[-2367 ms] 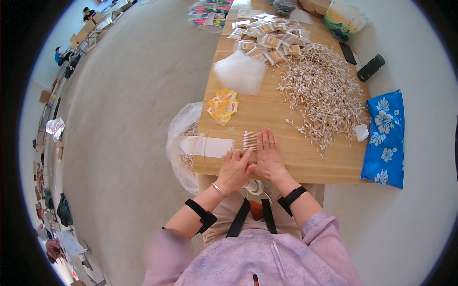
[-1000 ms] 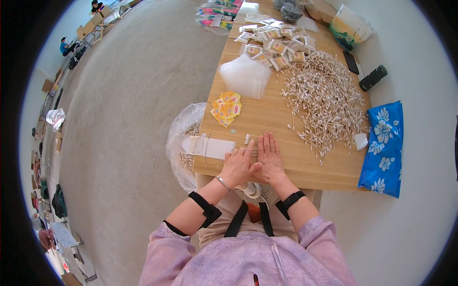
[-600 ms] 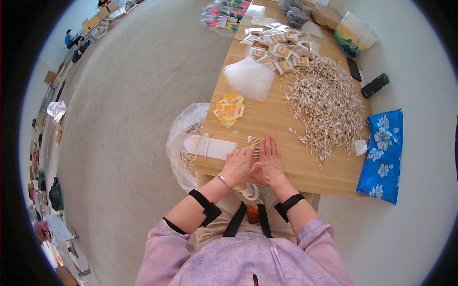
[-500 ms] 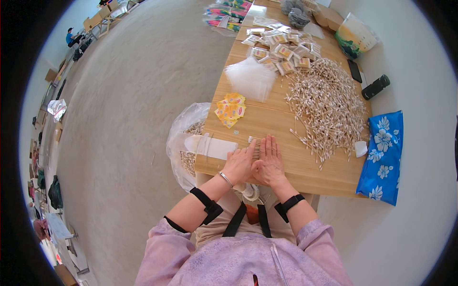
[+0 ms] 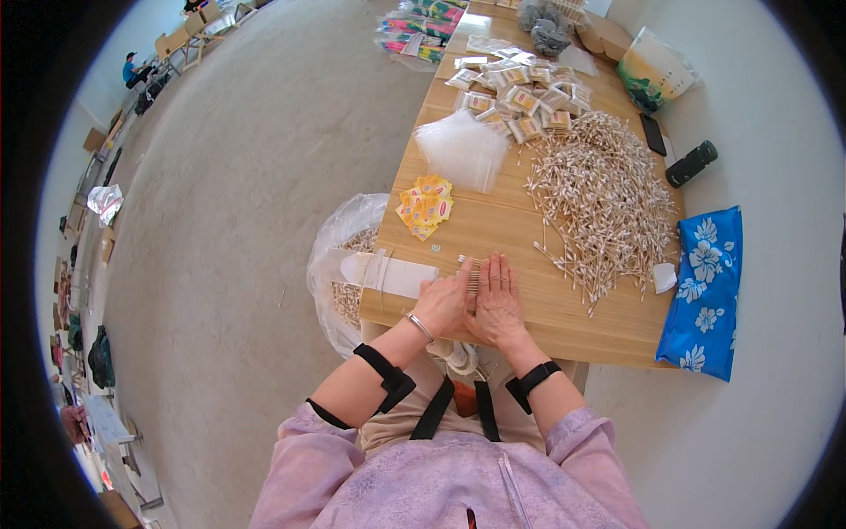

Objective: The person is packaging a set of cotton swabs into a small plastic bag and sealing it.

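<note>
A small bundle of cotton swabs (image 5: 473, 270) lies at the near edge of a wooden counter (image 5: 564, 322), pressed between two hands held side by side, palms facing each other and touching. The left hand (image 5: 443, 302) and the right hand (image 5: 498, 300) sit with fingers pointing away from the person, and only the far ends of the swabs poke out between the fingertips; how many swabs the bundle holds cannot be told. Both hands rest on the counter, closed together on the bundle rather than gripping it in a fist.

Just to the left of the left hand lies one white paper strip (image 5: 388, 273), overhanging the counter's left edge. Below that edge hangs one clear plastic bag (image 5: 339, 256) with more swabs inside. Farther out, one stack of yellow sachets (image 5: 425, 205) lies near the left side, one pile of clear plastic pouches (image 5: 463, 150) beyond it, and one large loose heap of cotton swabs (image 5: 604, 198) spreads across the right half, well apart from the hands. A cluster of filled packets (image 5: 515, 88), too many to count, sits at the far end. One blue floral cloth (image 5: 709, 286) hangs over the right edge, and one dark cylinder (image 5: 692, 164) lies near it.
</note>
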Demonstrator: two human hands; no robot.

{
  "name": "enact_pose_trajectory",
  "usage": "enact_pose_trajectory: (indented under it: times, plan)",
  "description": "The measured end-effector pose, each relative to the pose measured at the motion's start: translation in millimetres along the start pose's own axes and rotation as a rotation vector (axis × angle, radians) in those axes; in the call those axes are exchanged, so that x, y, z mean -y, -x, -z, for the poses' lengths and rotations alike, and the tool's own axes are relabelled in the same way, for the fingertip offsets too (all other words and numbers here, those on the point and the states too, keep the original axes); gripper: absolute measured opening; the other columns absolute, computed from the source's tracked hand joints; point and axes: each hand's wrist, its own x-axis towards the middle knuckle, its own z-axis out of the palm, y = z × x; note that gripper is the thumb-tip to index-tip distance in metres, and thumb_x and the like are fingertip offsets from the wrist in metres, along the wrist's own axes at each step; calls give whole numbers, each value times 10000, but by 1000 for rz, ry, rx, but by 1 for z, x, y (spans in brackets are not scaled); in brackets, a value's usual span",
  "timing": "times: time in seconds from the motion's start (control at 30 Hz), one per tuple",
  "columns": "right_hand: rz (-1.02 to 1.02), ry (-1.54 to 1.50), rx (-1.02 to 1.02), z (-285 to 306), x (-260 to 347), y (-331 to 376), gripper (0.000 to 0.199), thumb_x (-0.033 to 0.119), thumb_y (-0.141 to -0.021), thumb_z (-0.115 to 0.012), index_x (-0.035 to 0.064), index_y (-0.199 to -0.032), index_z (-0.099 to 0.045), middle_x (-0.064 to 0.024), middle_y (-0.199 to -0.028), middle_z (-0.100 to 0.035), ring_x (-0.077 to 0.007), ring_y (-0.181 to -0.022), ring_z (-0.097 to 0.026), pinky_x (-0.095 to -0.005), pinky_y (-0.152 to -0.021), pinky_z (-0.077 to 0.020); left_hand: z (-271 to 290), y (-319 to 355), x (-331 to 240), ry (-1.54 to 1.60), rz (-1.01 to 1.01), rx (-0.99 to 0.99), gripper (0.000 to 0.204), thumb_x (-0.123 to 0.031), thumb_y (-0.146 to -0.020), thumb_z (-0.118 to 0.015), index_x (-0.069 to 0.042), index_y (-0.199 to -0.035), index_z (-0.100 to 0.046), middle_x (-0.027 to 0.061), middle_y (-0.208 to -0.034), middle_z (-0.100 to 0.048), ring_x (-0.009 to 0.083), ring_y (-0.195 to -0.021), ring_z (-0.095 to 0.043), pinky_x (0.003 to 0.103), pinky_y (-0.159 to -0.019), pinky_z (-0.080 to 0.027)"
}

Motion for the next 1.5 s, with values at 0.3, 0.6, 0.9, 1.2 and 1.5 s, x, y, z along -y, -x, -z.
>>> enact_pose_trajectory:
  times: [0.3, 0.6, 0.9, 1.2, 1.5]
  plan:
    - [-9, -49, 101, 13, 5, -1, 1002, 509, -750, -607, -88, -1422, -165, -260, -1509, -117, -378, -1417, -105, -462, -1154, -96, -16, -4, 11, -63, -20, -62, 680, -190, -841, -600, -78, -1417, -256, 158, -971, -658, 350, -863, -632, 529, -734, -407]
    - [61, -105, 83, 16, 6, 12, 946, 500, -783, -594, -96, -1409, -210, -271, -1489, -165, -377, -1409, -129, -479, -1145, -111, -8, 0, 7, -41, 34, -51, 618, -206, -840, -620, -95, -1367, -317, 129, -864, -674, 323, -845, -639, 473, -729, -400]
    - [0, -138, 103, 19, 17, 18, 958, 548, -806, -563, -104, -1409, -202, -269, -1492, -163, -369, -1419, -92, -463, -1156, -64, -24, -5, 13, 456, -41, -514, 385, -141, -896, -547, -55, -1268, -507, 212, -1243, -521, 346, -1177, -483, 372, -1019, -353]
    - [-21, -103, 56, 7, 29, 13, 897, 487, -840, -530, -121, -1404, -186, -290, -1488, -142, -393, -1417, -69, -467, -1158, -44, -41, -19, 17, 1295, -47, -486, 439, -240, -1022, -344, 37, -1356, -407, 148, -1394, -432, 219, -1312, -366, 317, -1096, -253]
    - [-94, -110, 181, 7, 78, -5, 808, 435, -875, -452, -127, -1397, -199, -298, -1495, -108, -407, -1416, -56, -486, -1151, -31, -13, -3, 50, 1316, -7, -398, 482, -280, -1026, -322, 48, -1377, -359, 156, -1438, -365, 224, -1355, -304, 336, -1136, -201]
